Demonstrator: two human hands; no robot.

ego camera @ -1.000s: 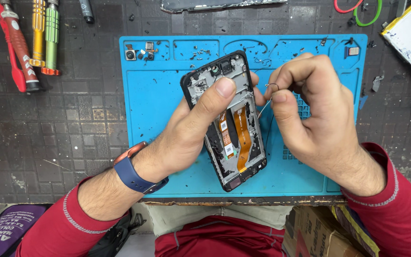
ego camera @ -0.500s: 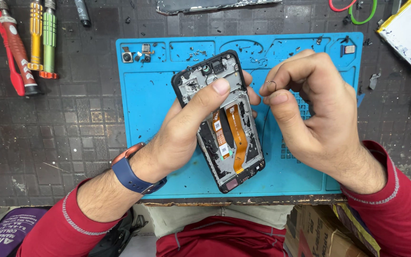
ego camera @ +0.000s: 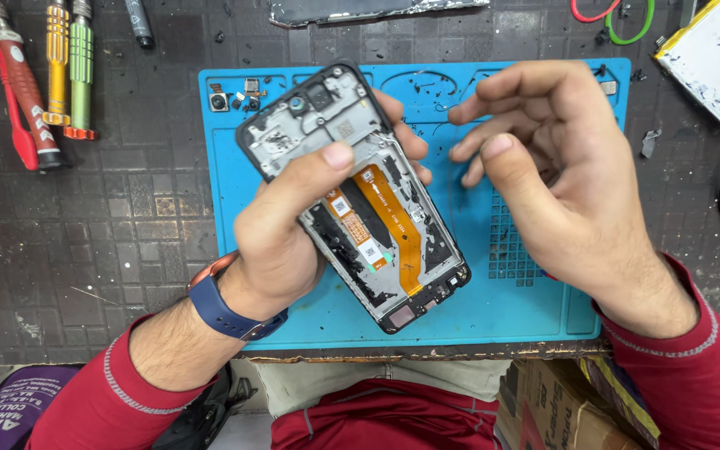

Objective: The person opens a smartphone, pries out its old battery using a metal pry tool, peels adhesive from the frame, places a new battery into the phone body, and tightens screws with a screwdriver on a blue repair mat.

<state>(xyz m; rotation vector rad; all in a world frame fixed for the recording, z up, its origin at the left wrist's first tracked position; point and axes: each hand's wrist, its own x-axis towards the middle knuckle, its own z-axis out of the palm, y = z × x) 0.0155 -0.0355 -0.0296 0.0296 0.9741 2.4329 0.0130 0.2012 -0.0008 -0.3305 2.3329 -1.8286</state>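
My left hand (ego camera: 281, 233) grips an opened black phone body (ego camera: 352, 133), tilted, over a blue work mat (ego camera: 535, 308). The thumb presses across its middle and the fingers wrap behind it. An orange flex cable (ego camera: 393, 221) runs down the exposed inside. My right hand (ego camera: 560, 192) hovers just right of the phone, not touching it, with its fingers loosely curled and apart. Nothing shows between them. A blue watch band sits on my left wrist.
Small camera parts (ego camera: 231, 98) lie at the mat's top left. Red, yellow and green screwdrivers (ego camera: 68, 67) rest at far left. A phone panel (ego camera: 368, 10) lies at the top edge, a white flat part (ego camera: 714, 54) top right, a cardboard box (ego camera: 560, 408) below.
My right hand has drawn back from the phone's right edge and spread its fingers; the thin tool it pinched a second ago is no longer visible. The phone has tilted slightly further left.
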